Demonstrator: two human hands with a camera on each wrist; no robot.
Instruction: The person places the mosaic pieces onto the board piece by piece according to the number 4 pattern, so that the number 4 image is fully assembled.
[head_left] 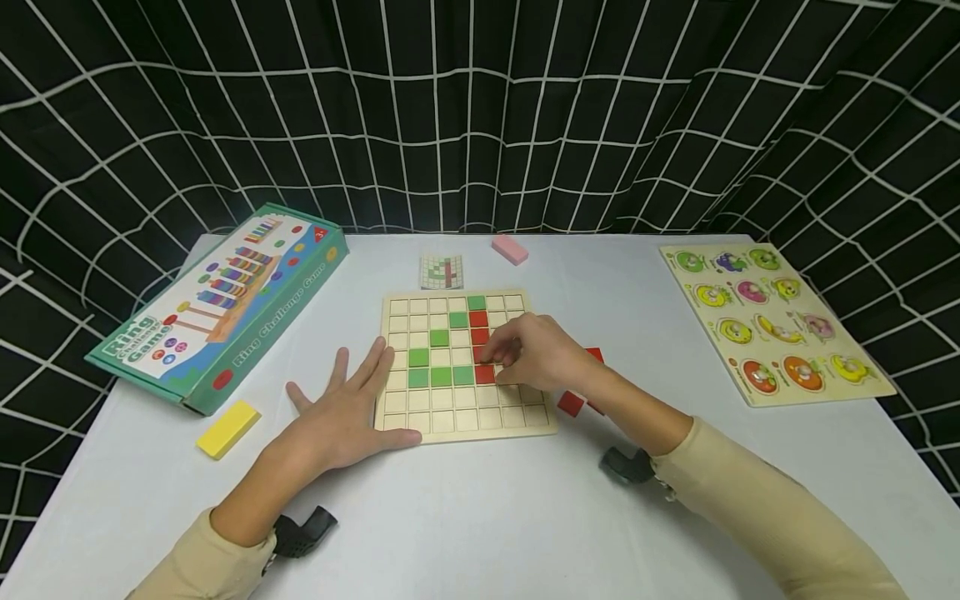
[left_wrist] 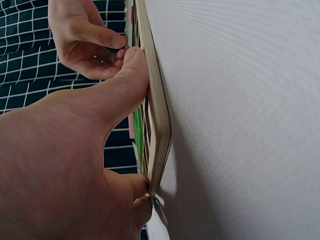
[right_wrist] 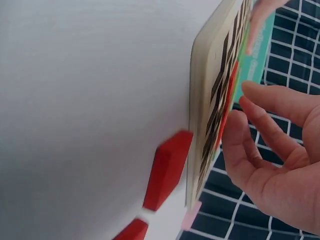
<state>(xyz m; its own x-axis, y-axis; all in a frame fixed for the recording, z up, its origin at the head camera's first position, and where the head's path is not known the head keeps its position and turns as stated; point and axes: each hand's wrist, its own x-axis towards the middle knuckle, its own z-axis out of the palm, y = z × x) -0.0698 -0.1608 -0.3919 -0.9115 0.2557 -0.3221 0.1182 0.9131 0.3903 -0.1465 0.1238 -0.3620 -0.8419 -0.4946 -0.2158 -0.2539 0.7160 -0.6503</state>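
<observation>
While your left hand (head_left: 341, 412) lies flat steadying the grid board (head_left: 465, 417), your right hand (head_left: 536, 354) pinches a red tile (head_left: 485, 374) at frame centre, closing the red column's lower end.

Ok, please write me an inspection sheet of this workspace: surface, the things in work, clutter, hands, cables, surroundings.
Surface: white table, flat.
Things in work: wooden grid board holding green tiles and red tiles; spare red blocks lie beside its right edge.
Clutter: Ring Challenge Game box, yellow block, pink block, small pattern card, fruit peg puzzle.
Hands: left hand lies flat, fingers straight, against the board's left edge; right hand has curled fingertips on a red tile in the board.
Cables: nothing seen.
Surroundings: black curtain with white grid around the table.
</observation>
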